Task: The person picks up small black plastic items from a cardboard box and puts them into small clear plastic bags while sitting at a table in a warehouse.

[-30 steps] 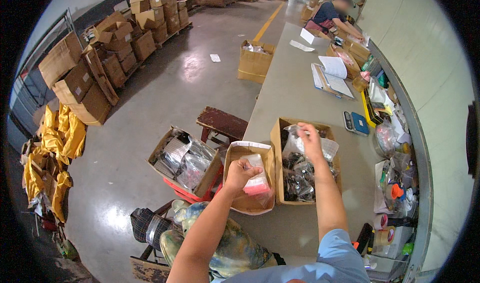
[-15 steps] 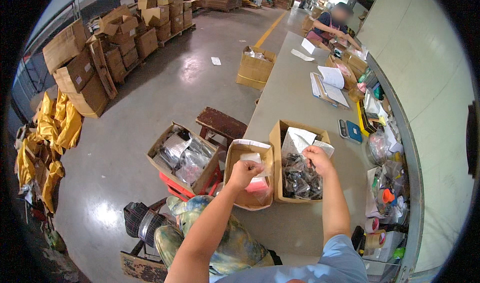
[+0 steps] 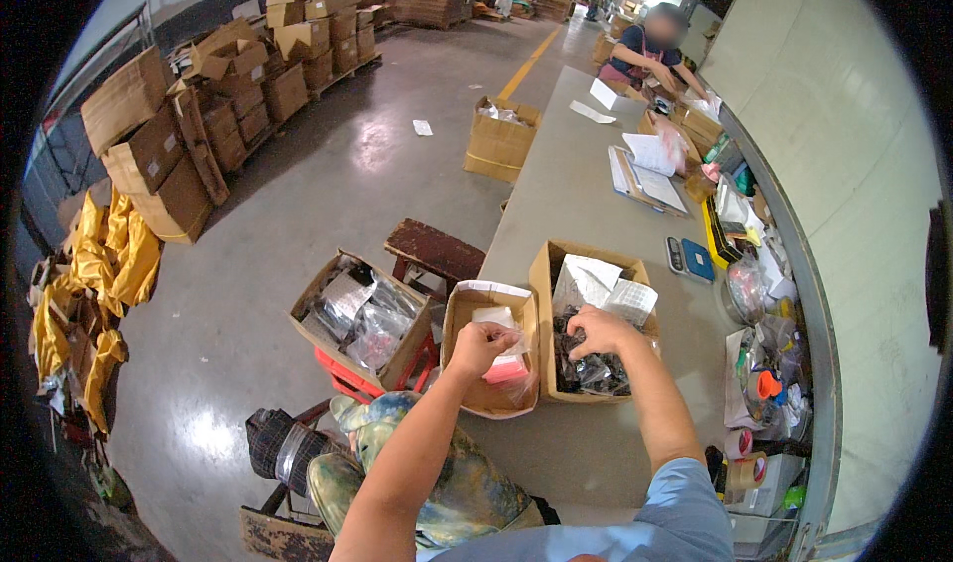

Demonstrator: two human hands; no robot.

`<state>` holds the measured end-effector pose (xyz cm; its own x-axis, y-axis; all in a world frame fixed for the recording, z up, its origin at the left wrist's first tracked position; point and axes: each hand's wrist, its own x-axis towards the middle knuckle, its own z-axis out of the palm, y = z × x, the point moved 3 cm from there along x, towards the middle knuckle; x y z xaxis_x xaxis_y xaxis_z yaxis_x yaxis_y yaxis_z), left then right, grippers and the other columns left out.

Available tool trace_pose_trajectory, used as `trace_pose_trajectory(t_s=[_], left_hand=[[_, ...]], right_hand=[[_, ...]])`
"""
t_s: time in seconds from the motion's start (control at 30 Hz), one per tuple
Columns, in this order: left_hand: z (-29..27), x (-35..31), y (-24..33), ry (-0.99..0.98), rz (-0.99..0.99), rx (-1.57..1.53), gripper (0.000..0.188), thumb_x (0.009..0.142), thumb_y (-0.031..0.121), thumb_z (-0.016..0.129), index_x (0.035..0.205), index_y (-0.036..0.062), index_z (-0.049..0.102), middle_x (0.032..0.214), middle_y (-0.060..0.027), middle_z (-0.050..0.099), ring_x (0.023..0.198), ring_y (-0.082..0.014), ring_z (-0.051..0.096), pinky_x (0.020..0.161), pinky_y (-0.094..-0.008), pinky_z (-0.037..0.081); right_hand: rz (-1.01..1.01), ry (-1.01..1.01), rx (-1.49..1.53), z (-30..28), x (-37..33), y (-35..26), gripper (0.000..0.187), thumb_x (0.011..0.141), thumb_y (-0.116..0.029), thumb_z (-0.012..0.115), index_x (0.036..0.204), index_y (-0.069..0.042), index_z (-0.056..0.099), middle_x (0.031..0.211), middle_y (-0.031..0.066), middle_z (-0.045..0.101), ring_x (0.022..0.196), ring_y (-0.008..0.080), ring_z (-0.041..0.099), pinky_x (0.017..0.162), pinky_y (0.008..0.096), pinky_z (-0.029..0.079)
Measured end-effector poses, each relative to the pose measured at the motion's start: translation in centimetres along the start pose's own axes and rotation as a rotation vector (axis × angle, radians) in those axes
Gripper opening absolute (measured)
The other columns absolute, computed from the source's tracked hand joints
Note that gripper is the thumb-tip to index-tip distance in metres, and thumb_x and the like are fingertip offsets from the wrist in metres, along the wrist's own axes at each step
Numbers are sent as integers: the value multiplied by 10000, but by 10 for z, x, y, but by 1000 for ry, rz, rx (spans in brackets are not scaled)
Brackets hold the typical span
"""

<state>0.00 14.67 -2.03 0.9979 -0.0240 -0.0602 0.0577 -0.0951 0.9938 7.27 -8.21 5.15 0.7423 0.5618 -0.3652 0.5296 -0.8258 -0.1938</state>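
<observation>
My left hand (image 3: 480, 348) is closed in a pinch on a small clear plastic bag (image 3: 516, 342). It hovers over a low open carton (image 3: 465, 396), where white packets and a pink-red stack (image 3: 506, 369) lie. My right hand (image 3: 602, 332) is inside the taller carton (image 3: 542, 286) beside it, thumb and fingers apart and curved over a heap of black pieces (image 3: 596, 371), some in shiny plastic. The tips partly disappear among the pieces. White printed sheets (image 3: 588, 278) stick up at that carton's far side.
On a red stool left of me stands a carton of bagged items (image 3: 359, 309). A wooden bench (image 3: 434, 251) is behind it. Along the table lie a blue scale (image 3: 691, 259), a clipboard (image 3: 650, 180), tape rolls (image 3: 747, 471) and clutter. A co-worker (image 3: 645, 56) sits at the far end.
My right hand has moved left and down into the black pieces, its fingers now parted from their earlier pinch. The left hand still holds the bag, nearly in place. The view has shifted slightly.
</observation>
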Motion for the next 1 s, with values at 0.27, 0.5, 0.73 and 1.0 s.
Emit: trace_pose_trajectory(t_s=[0.27, 0.5, 0.73, 1.0], left_hand=[[-3, -3, 6, 6, -35, 13, 181, 815, 143, 689, 857, -33, 689, 679, -6, 618, 623, -73, 533, 574, -251, 452], [1, 2, -3, -8, -16, 44, 189, 824, 144, 679, 882, -36, 685, 704, -18, 636, 631, -72, 545, 583, -252, 465], [2, 0, -5, -19, -39, -106, 191, 777, 138, 699, 886, -18, 692, 669, -65, 641, 618, -85, 575, 579, -269, 473], [1, -5, 9, -35, 66, 50, 106, 724, 50, 744, 722, 14, 645, 657, -6, 609, 608, -61, 524, 557, -233, 438]], right_hand=[[39, 334, 289, -26, 34, 22, 135, 699, -153, 621, 735, -26, 646, 706, 146, 639, 672, 269, 622, 640, 371, 488], [326, 643, 400, -23, 70, 71, 218, 756, -247, 654, 763, -30, 658, 707, 140, 646, 677, 294, 621, 684, 371, 484], [271, 172, 152, 12, 24, 57, 203, 708, -240, 714, 873, -122, 702, 791, 119, 670, 752, 293, 633, 708, 371, 499], [48, 555, 1333, 22, -23, 88, 126, 841, -196, 620, 856, -83, 565, 797, 26, 604, 663, 95, 547, 464, 243, 413]])
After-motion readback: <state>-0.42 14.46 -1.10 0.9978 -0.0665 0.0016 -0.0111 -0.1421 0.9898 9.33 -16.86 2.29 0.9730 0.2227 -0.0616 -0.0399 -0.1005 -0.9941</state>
